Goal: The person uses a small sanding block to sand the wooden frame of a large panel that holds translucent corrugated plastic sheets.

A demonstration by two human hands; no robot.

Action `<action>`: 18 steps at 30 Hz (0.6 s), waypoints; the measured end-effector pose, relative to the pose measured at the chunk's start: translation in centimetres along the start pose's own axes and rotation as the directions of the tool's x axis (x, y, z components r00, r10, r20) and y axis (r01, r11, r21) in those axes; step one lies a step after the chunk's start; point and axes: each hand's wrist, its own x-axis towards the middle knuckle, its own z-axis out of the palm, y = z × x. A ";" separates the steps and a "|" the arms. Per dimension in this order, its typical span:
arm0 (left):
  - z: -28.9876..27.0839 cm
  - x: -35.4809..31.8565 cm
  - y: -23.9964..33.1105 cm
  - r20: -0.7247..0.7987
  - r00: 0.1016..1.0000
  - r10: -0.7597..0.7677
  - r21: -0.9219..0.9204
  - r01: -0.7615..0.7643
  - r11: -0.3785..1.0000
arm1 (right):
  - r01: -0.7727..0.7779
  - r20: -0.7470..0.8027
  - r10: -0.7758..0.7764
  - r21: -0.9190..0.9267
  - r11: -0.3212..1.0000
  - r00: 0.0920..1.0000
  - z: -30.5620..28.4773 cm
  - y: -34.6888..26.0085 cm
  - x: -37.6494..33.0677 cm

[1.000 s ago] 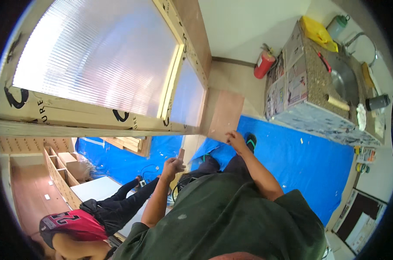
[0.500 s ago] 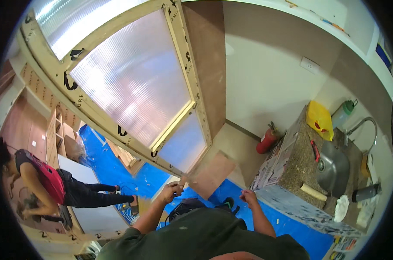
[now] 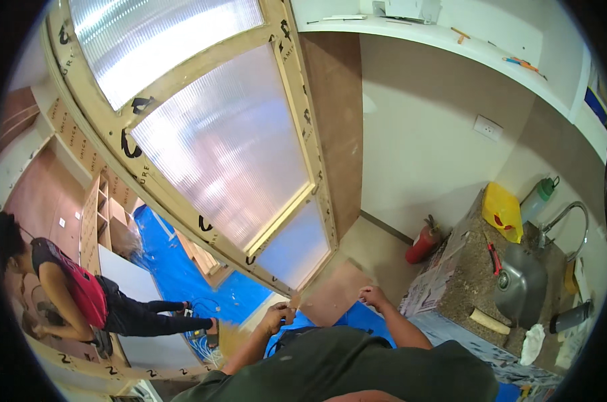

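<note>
My left hand [image 3: 276,317] is closed in front of my body, close to the lower corner of a framed door panel [image 3: 213,134] with ribbed translucent sheets. A small, blurred brownish thing rises from its fingers; its kind cannot be told. My right hand [image 3: 373,297] is raised with fingers curled together, and anything in it is too small to make out. Between and beyond the hands a flat brown board [image 3: 333,295] lies on the floor, partly over blue sheeting [image 3: 365,320].
At right, a counter [image 3: 461,275] bears a steel sink [image 3: 519,281], a yellow bag [image 3: 503,211] and red-handled pliers [image 3: 494,260]. A red fire extinguisher [image 3: 423,243] stands beside it. Far left, another person [image 3: 69,288] bends over a tool. A white shelf [image 3: 410,28] runs overhead.
My view has tilted up, so the room sits lower in the picture. My right hand has come inward and up, nearer my left hand. The other person stays bent over.
</note>
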 end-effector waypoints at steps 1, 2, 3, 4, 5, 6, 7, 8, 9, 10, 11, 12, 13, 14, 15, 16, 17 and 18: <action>-0.6 0.1 0.2 0.002 1.000 0.006 0.004 -0.006 1.000 | 0.044 -0.030 -0.044 0.004 0.999 0.999 0.7 -0.3 0.5; -1.0 0.7 0.2 0.011 1.000 0.007 0.007 -0.007 1.000 | 0.083 -0.068 -0.082 0.006 0.997 0.994 1.3 -1.2 0.2; -1.6 1.1 0.2 0.024 1.000 0.017 0.039 -0.018 0.999 | 0.122 -0.092 -0.121 0.001 0.993 0.988 1.9 -2.2 0.0; -2.2 1.9 0.5 0.036 0.999 0.027 0.071 -0.029 0.997 | 0.138 -0.092 -0.138 -0.002 0.990 0.986 2.3 -3.4 0.1; -2.8 2.7 0.9 0.049 0.998 0.032 0.104 -0.037 0.994 | 0.150 -0.093 -0.150 -0.003 0.989 0.984 2.7 -4.6 0.3; -2.7 3.6 1.8 0.054 0.996 0.067 0.203 -0.077 0.976 | 0.162 -0.098 -0.161 0.003 0.987 0.982 3.1 -5.5 0.8; -4.6 6.1 1.4 0.084 0.992 0.095 0.328 -0.118 0.937 | 0.246 -0.059 -0.247 -0.030 0.969 0.967 3.5 -6.2 2.0; -4.3 7.2 2.4 0.116 0.983 0.145 0.346 -0.177 0.921 | 0.314 -0.029 -0.316 -0.055 0.948 0.948 3.6 -5.4 3.8; -2.9 7.7 6.3 0.189 0.972 0.137 0.440 -0.209 0.873 | 0.370 -0.118 -0.377 -0.076 0.926 0.919 3.9 -2.8 8.0; -4.3 9.1 6.8 0.273 0.935 0.227 0.399 -0.325 0.857 | 0.357 -0.100 -0.387 -0.227 0.906 0.917 5.2 -2.5 9.6; -2.1 9.1 10.3 0.285 0.944 0.165 0.652 -0.317 0.689 | 0.295 -0.091 -0.310 -0.147 0.944 0.947 5.0 -3.1 9.3; -0.3 7.1 12.7 0.283 0.936 0.209 0.607 -0.343 0.717 | 0.279 -0.077 -0.280 -0.017 0.960 0.957 6.2 -4.0 8.4; 1.4 5.6 14.8 0.267 0.925 0.270 0.556 -0.377 0.741 | 0.269 -0.056 -0.264 0.104 0.958 0.963 7.2 -5.0 7.3; 1.5 5.2 16.9 0.305 0.900 0.312 0.620 -0.437 0.652 | 0.190 -0.008 -0.190 0.118 0.975 0.982 8.6 -4.8 5.9; 1.2 5.3 19.4 0.353 0.865 0.357 0.670 -0.500 0.548 | 0.123 0.040 -0.129 0.121 0.985 0.991 9.4 -4.9 5.1; 1.4 5.6 22.0 0.344 0.820 0.456 0.619 -0.564 0.547 | 0.078 0.080 -0.088 0.118 0.990 0.993 9.6 -5.3 5.2; 2.2 6.4 24.8 0.342 0.767 0.544 0.567 -0.629 0.531 | 0.050 0.087 -0.063 0.147 0.988 0.994 9.5 -5.1 5.0; 4.9 6.3 30.0 0.502 0.613 0.611 0.669 -0.723 0.176 | 0.017 0.083 -0.033 0.181 0.983 0.996 9.1 -4.3 4.9</action>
